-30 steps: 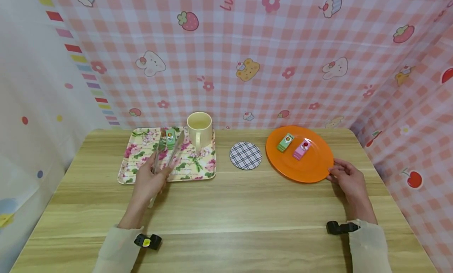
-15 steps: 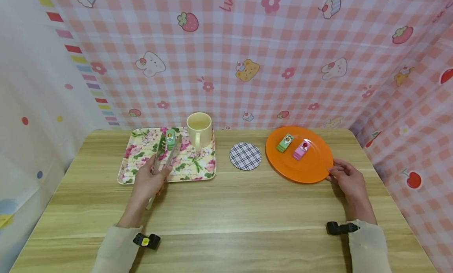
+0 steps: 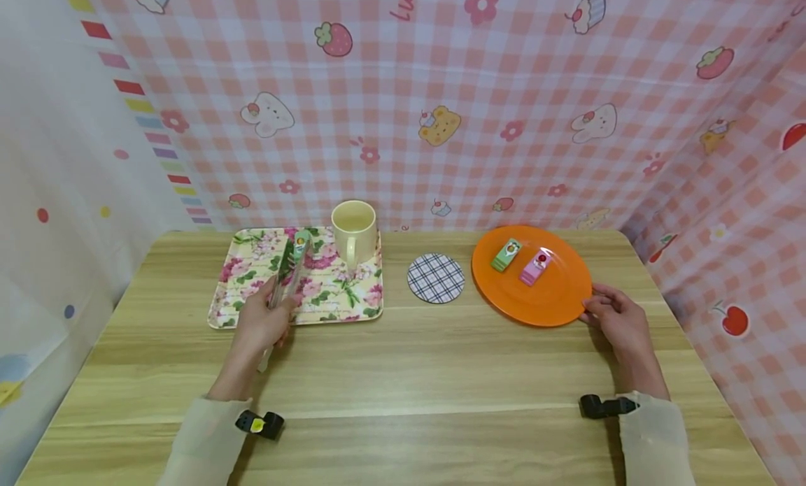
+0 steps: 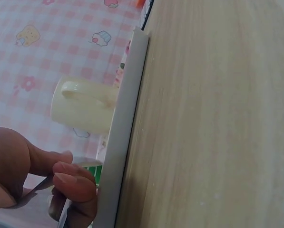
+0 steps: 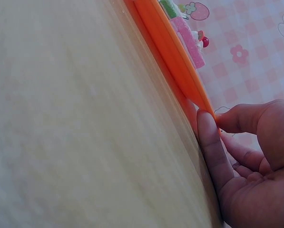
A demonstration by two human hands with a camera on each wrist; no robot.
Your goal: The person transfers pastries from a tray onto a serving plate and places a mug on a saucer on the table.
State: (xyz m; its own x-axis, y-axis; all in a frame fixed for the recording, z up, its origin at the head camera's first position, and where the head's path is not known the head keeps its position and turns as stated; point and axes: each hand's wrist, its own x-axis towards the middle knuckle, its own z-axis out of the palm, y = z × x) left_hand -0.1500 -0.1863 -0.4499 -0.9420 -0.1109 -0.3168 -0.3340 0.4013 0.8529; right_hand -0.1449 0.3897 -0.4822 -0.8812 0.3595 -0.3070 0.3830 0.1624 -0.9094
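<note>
My left hand (image 3: 259,324) holds a pair of metal tongs (image 3: 293,280) over the floral tray (image 3: 236,301). The tong arms stand close together around a small green toy cake slice (image 3: 302,240), whose lower part they overlap. In the left wrist view, thumb and fingers squeeze the tongs, with a bit of the green slice (image 4: 97,174) showing past the fingertips. My right hand (image 3: 620,323) pinches the near right rim of an orange plate (image 3: 546,308), thumb on top and a finger beneath. On that plate lie another green slice (image 3: 506,255) and a pink slice (image 3: 536,268).
A cream mug (image 3: 355,227) stands on the tray's back right part, handle toward me, just right of the tongs. Between tray and plate lies a round checked coaster (image 3: 436,277). Behind the wooden table (image 3: 403,402) hangs a pink gingham cloth (image 3: 390,94).
The tong arms have drawn together around the green slice on the tray as my left hand squeezes. My right hand and the orange plate keep their place.
</note>
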